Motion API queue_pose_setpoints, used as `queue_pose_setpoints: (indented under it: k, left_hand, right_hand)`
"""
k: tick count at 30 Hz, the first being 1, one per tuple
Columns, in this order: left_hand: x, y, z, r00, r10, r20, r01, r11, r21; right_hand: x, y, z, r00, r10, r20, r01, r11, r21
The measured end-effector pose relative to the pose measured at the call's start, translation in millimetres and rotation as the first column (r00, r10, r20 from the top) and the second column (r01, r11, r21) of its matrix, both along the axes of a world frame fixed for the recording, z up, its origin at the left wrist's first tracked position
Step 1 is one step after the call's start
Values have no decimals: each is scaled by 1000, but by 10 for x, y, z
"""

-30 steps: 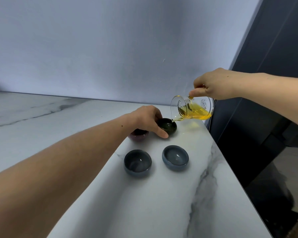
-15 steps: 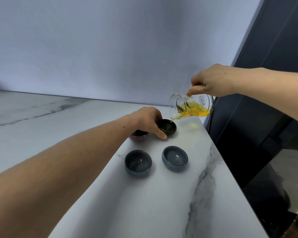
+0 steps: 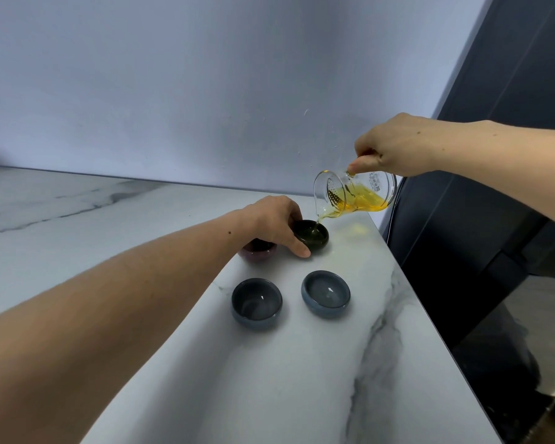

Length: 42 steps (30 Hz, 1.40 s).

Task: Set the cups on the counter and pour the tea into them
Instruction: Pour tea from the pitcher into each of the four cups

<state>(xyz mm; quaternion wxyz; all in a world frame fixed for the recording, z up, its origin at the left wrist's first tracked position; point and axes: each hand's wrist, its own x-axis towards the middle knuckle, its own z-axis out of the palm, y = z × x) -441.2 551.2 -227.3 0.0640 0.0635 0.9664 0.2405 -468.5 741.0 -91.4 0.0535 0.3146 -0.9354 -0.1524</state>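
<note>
Several small cups stand on the white marble counter [image 3: 302, 379]. My left hand [image 3: 274, 219] grips the dark green cup [image 3: 313, 236] at its left side, thumb on the counter. Behind my hand a purple cup [image 3: 258, 251] is partly hidden. Two blue-grey cups [image 3: 256, 304] [image 3: 326, 293] sit nearer to me, with no tea visible in them. My right hand [image 3: 394, 145] holds a glass pitcher [image 3: 356, 195] of amber tea by its rim, tipped left. A thin stream runs from its spout into the dark green cup.
The counter's right edge [image 3: 430, 322] runs diagonally close to the cups, with dark cabinets and floor beyond it. A pale blue wall [image 3: 205, 91] rises behind the counter.
The pitcher has tipped further and dropped slightly towards the dark green cup, and tea now streams into it. My left hand stays on that cup.
</note>
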Motion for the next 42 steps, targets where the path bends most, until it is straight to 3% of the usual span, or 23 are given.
queue_pose_setpoints:
  k: [12,19,24,34,42]
  left_hand:
    - [-7,-5,-22,1000,5,-7,-5,1000,16]
    - [34,-4,-11,1000,1,-9,-1,1000,2]
    - [160,-168,99,996,67,-58,-62,995,77]
    - [700,-575,-80,974,226,12,-221,938,267]
    - [805,-536,-317,938,328,-114,-285,914,290]
  right_hand:
    - [114,205,-191,987,-105,123,121,984,-130]
    - [171,389,-311,937,-219,272,305,894,-327]
    - [211,448,-354,911,-232,341,369,829,-421]
    - [416,195,-118,939,-174,296,305,817,-489]
    - [491,-277,-108,962,-117,247,219,870,-441]
